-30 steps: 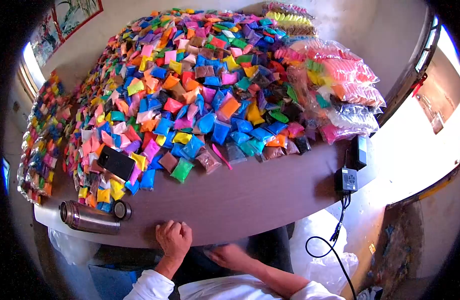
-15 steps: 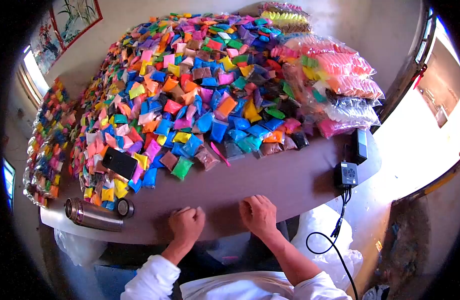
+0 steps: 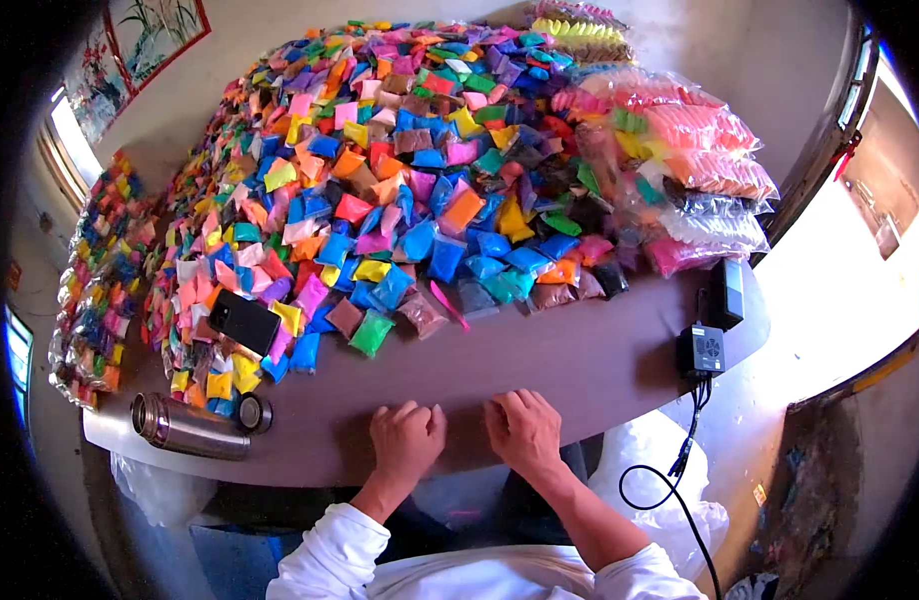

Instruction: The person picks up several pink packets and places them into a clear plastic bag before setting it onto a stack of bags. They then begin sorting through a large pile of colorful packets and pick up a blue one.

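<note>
My left hand (image 3: 408, 438) rests on the near edge of the brown table (image 3: 570, 360), its fingers curled into a loose fist. To its right, my right hand (image 3: 525, 430) lies on the same edge, closed too, with a small gap between the two. Neither hand shows anything in it. Beyond them spreads a large heap of small, bright-coloured packets (image 3: 380, 200). A green packet (image 3: 372, 332) and a pink plastic tool (image 3: 448, 305) lie at the heap's near side, closest to my hands.
A steel flask (image 3: 190, 428) lies on its side at the left, beside its cap (image 3: 255, 412). A black phone (image 3: 244, 322) sits on the packets. Clear bags of packets (image 3: 705, 180) are stacked at the right, near a black box with cables (image 3: 702, 350).
My left hand has moved right, closer to my right hand, and has turned slightly. My right hand has barely moved. The view has shifted a little.
</note>
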`<state>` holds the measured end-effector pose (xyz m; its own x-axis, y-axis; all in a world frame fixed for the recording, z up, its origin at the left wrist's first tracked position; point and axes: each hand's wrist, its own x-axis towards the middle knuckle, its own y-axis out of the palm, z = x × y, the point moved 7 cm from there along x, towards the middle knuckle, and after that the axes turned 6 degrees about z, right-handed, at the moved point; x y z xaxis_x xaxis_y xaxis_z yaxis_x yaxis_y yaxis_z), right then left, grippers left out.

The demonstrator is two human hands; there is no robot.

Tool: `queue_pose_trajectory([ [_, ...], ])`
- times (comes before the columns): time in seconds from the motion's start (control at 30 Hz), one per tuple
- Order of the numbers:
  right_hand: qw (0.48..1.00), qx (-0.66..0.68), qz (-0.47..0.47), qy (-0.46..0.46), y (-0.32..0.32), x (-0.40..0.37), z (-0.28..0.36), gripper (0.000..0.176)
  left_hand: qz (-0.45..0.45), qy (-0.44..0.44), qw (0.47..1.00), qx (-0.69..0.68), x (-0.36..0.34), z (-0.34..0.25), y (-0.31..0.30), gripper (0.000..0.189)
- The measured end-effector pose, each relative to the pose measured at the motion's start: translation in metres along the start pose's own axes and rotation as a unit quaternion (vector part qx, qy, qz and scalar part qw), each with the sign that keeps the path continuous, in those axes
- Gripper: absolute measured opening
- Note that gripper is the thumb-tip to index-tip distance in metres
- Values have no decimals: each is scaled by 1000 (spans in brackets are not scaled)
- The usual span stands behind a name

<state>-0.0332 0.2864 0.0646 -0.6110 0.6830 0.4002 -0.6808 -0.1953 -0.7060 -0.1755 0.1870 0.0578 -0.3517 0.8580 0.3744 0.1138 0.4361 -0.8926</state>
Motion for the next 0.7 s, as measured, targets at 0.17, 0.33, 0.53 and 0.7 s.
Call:
queue_pose_trajectory([
  [0.17, 1000, 4, -14, -1, 5, -1, 2, 11, -4, -3, 1000, -27, 2, 4, -5, 32],
  [0.33, 999, -17, -32, 23, 2, -3, 1, 7, 58, 12, 990, -127, 28, 15, 13, 37],
  [0.53, 994, 44, -72, 68, -1, -3, -16, 6, 17, 30, 988, -147, 60, 7, 23, 36],
  [0.7, 958, 124, -189, 176, -25, 24, -86, 7, 6, 58, 989, -136, 59, 1, 18, 34],
])
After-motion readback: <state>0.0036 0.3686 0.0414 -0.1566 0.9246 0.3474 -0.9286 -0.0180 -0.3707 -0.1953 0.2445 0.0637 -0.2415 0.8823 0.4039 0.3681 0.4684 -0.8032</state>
